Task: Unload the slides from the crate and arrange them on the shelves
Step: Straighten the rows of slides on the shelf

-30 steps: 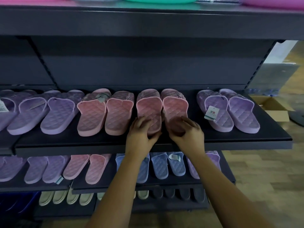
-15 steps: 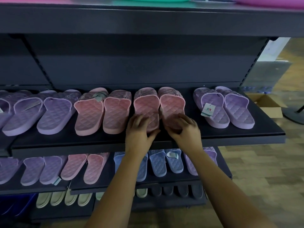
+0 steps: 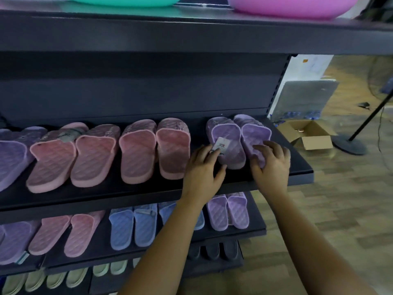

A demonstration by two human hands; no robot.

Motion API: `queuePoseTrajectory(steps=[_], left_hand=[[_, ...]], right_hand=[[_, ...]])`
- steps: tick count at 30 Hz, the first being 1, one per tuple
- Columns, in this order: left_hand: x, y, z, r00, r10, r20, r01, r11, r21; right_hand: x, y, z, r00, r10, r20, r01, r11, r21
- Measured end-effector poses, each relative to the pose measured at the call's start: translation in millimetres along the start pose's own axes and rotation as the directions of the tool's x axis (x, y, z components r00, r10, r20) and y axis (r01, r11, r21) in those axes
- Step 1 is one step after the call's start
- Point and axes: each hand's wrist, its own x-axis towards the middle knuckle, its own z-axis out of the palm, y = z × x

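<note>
On the dark middle shelf (image 3: 127,198) lies a row of quilted slides, purple at the left, then two pink pairs (image 3: 136,152). At the shelf's right end sits a purple pair. My left hand (image 3: 202,170) grips the heel of the left purple slide (image 3: 227,135), fingers next to its white tag. My right hand (image 3: 273,163) covers and grips the heel of the right purple slide (image 3: 256,132). The crate is out of view.
The lower shelf holds purple, pink, blue (image 3: 131,227) and purple slides; pale and black ones lie below. A teal basin (image 3: 123,1) and a pink basin (image 3: 291,6) sit on top. An open cardboard box (image 3: 308,133) and a fan stand (image 3: 348,143) are on the floor at right.
Both hands left the right-hand pink pair and moved right onto the purple pair at the shelf's end. My view swung right too.
</note>
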Motion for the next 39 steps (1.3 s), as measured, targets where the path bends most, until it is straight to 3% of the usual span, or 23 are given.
queuePoseTrajectory(steps=[4,7,16,21,30,33,39], left_hand=[[10.1,19.2,35.2,0.997,-0.062,0.034,0.062,0.998,0.009],[15.1,22.0,55.3,0.988,-0.128,0.081,0.125,0.991,0.044],[18.9,17.7,51.9,0.992,-0.123,0.041,0.120,0.990,0.074],[5.6,5.8,32.8,0.990,-0.140,-0.035,0.143,0.983,0.119],[-2.8,1.4,21.8,0.994,-0.106,0.001,0.105,0.987,0.125],[-10.9,3.2,14.3,0.993,-0.114,-0.004,0.114,0.989,0.096],[-39.9,-3.4,-26.1,0.982,-0.084,-0.172,0.116,0.976,0.184]], right_hand=[[8.0,35.8,-4.2,0.973,0.081,0.216,-0.086,0.996,0.013],[12.1,46.3,-3.8,0.935,0.057,0.349,-0.099,0.990,0.104],[10.4,33.3,5.1,0.982,-0.069,0.174,0.023,0.967,0.254],[4.4,10.9,10.3,0.975,-0.098,0.201,0.035,0.955,0.295],[-2.5,7.4,13.5,0.950,-0.076,0.303,0.009,0.976,0.217],[-5.3,1.3,10.5,0.962,-0.081,0.263,0.033,0.983,0.180],[-10.0,-48.1,7.8,0.948,-0.239,0.209,0.141,0.907,0.397]])
